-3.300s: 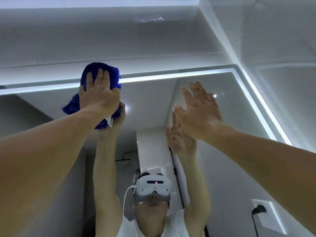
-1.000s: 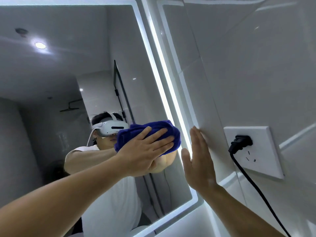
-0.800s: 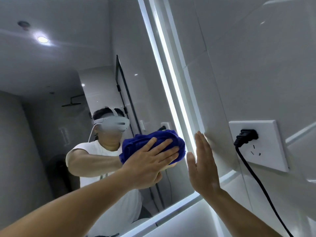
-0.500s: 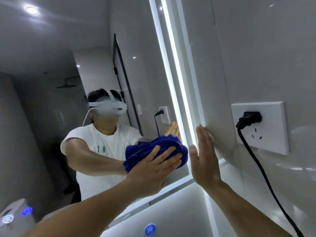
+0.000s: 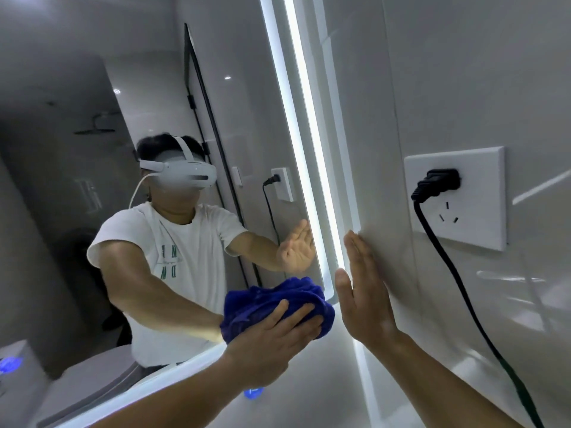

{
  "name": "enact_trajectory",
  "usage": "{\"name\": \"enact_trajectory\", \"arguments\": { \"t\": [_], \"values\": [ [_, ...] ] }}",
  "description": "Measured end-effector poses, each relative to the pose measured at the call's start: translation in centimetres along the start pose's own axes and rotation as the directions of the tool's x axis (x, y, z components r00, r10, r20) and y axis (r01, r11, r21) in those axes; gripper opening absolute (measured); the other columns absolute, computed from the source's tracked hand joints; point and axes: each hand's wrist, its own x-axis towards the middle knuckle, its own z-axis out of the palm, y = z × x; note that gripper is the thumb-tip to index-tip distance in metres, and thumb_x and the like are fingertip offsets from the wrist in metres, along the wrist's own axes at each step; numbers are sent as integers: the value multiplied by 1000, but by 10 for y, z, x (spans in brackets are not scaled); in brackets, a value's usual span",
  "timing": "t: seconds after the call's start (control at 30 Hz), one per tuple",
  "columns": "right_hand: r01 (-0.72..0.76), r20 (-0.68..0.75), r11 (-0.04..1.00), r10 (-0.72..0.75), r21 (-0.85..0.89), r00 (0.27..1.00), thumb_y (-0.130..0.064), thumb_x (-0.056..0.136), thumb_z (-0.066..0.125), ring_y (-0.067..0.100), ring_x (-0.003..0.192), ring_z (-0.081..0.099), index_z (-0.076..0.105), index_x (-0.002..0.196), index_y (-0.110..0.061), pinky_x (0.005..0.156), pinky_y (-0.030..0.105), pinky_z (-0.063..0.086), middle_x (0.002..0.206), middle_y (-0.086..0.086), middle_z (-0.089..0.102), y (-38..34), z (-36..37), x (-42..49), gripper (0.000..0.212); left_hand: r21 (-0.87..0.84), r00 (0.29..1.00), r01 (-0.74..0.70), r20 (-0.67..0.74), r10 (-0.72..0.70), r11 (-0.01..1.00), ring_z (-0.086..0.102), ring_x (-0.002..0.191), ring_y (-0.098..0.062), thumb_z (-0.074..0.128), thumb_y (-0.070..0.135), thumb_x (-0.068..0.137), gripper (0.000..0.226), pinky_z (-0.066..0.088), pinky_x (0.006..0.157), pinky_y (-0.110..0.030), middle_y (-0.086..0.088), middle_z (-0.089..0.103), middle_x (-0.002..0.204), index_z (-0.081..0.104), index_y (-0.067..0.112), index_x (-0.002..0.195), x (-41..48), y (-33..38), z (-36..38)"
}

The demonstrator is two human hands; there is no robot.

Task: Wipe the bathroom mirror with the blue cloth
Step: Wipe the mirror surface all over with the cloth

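Observation:
The bathroom mirror (image 5: 77,103) with a lit edge strip fills the left of the head view. A bunched blue cloth (image 5: 272,301) lies against the mirror's lower right corner. My left hand (image 5: 272,341) presses on it with straight, spread fingers. My right hand (image 5: 364,291) rests flat, fingers straight, on the white wall just right of the mirror's lit edge. The mirror reflects a person in a white T-shirt and headset, both arms reaching forward.
A white wall socket (image 5: 457,196) sits to the right of my right hand, with a black plug and cable (image 5: 457,288) hanging down past my right forearm. Glossy white wall tiles (image 5: 463,72) surround it. A small blue light (image 5: 253,392) glows below the mirror.
My left hand has slid the blue cloth down from the top of the mirror along its right side to the lower right corner. My right hand moved onto the wall and has stayed flat there.

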Motion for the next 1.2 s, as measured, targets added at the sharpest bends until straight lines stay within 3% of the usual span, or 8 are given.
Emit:
{"name": "enact_trajectory", "arguments": {
  "t": [0.13, 0.23, 0.4, 0.5, 0.6, 0.97, 1.2],
  "values": [
    [5, 1, 1000, -5, 8, 1000, -49, 95, 15, -1, 146, 10, 7, 147, -41, 116, 24, 17, 157, -23, 7, -2, 2, 2, 54, 33, 1000, 12, -29, -11, 999, 26, 147, -30, 61, 35, 88, 80, 6, 117, -51, -5, 30, 160, 22, 13, 154, -5, -2, 4],
    [18, -9, 1000, -18, 15, 1000, -49, 95, 16, 8, 148, 15, 8, 147, -39, 118, 34, 23, 159, -16, 12, -10, 4, 6, 53, 45, 998, 53, -47, -51, 998, 13, 150, -32, 58, 32, 89, 85, -3, 120, -53, -7, 20, 163, 12, 11, 157, -20, -1, 12],
    [45, -32, 999, -45, 18, 998, -35, 99, 29, 10, 148, 17, 19, 152, -27, 119, 40, 25, 160, -11, 16, -28, 23, 6, 54, -9, 976, 191, -106, -191, 982, -5, 151, -34, 65, 35, 81, 100, -7, 120, -53, -8, 1, 165, 5, 11, 157, -58, 5, 28],
    [103, -59, 994, -101, 35, 993, -31, 98, 34, 9, 148, 17, 19, 150, -29, 119, 41, 24, 158, -13, 16, -46, 42, 1, 54, -29, 944, 289, -160, -290, 957, 2, 152, -31, 63, 32, 81, 94, 0, 121, -51, -5, 2, 166, 11, 16, 158, -83, 12, 37],
    [147, -81, 989, -146, -2, 986, -23, 97, 39, 14, 149, 17, 24, 151, -20, 120, 42, 22, 159, -9, 16, -64, 62, -4, 57, -26, 909, 370, -196, -367, 929, 7, 152, -29, 57, 28, 82, 86, 1, 122, -51, -2, 6, 166, 15, 19, 157, -110, 15, 45],
    [321, -24, 947, -321, -3, 947, -23, 97, 35, 23, 149, 16, 27, 150, -6, 121, 28, 11, 160, 6, 18, -139, 127, -43, 57, -10, 845, 495, -228, -484, 869, 7, 152, -27, 52, 36, 82, 84, 2, 120, -56, 3, 9, 165, 16, 23, 157, -210, 10, 60],
    [389, -41, 921, -388, 18, 921, -16, 95, 39, 23, 150, 13, 21, 150, -12, 121, 38, 15, 160, -1, 12, -194, 153, -64, 58, -13, 805, 553, -249, -539, 833, 10, 151, -27, 49, 34, 84, 80, 14, 117, -54, 5, 13, 165, 17, 23, 157, -285, 6, 71]
  ]
}}
